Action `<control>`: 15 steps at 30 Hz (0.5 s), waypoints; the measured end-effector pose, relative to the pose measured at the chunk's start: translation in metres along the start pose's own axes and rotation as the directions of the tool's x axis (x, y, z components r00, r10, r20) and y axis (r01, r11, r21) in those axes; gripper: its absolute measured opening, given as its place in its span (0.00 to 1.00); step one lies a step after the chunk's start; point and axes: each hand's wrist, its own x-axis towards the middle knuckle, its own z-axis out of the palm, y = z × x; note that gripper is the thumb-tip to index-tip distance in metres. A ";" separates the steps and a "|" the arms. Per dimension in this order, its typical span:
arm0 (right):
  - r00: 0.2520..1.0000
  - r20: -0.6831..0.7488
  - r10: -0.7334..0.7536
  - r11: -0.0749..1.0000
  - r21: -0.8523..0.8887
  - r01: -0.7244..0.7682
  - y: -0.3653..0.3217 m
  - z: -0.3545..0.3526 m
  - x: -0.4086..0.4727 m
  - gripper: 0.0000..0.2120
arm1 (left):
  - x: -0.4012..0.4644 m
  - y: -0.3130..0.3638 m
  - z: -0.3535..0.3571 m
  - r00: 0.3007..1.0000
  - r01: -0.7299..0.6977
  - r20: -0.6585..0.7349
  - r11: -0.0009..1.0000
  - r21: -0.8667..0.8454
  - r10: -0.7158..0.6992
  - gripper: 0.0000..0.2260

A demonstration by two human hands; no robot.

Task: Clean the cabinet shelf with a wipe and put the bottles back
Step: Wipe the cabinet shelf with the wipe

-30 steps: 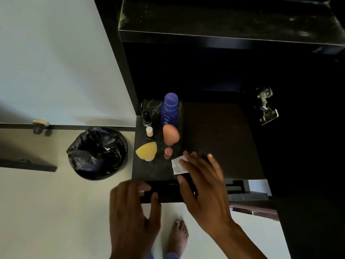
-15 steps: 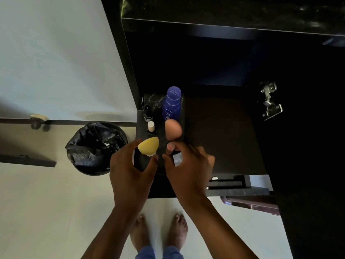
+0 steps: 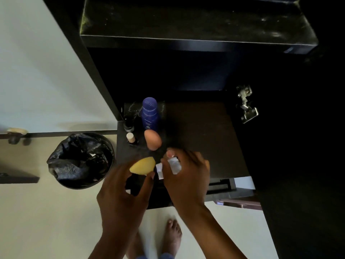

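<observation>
Nearest the camera, bare feet (image 3: 172,234) are seen on the pale floor (image 3: 46,221). Above them, a yellow makeup sponge (image 3: 142,166) is pinched by the left hand (image 3: 123,195) between thumb and curled fingers, lifted off the front of the dark cabinet shelf (image 3: 205,139). Just beside it, a crumpled white wipe (image 3: 172,166) is gripped in the curled fingers of the right hand (image 3: 186,176), over the shelf's front edge. Behind the hands, a peach sponge (image 3: 152,140) is stood on the shelf, with a small cream-capped bottle (image 3: 130,138) to its left. Farther back, a blue Nivea bottle (image 3: 150,114) is stood upright beside a small black bottle (image 3: 128,125). A black-lined waste bin (image 3: 80,159) is set on the floor left of the cabinet, and a metal hinge (image 3: 246,104) is fixed on the dark right wall.
</observation>
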 end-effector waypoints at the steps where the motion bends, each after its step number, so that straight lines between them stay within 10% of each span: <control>1: 0.999 0.007 0.031 0.999 -0.026 -0.031 0.005 -0.007 0.006 0.06 | -0.003 0.007 0.003 1.000 -0.013 0.027 1.000 -0.009 0.013 0.16; 15: 0.985 -0.140 0.099 0.994 -0.034 -0.104 0.066 -0.031 0.135 0.06 | 0.056 0.083 0.138 0.996 -0.074 0.041 0.982 -0.172 0.082 0.14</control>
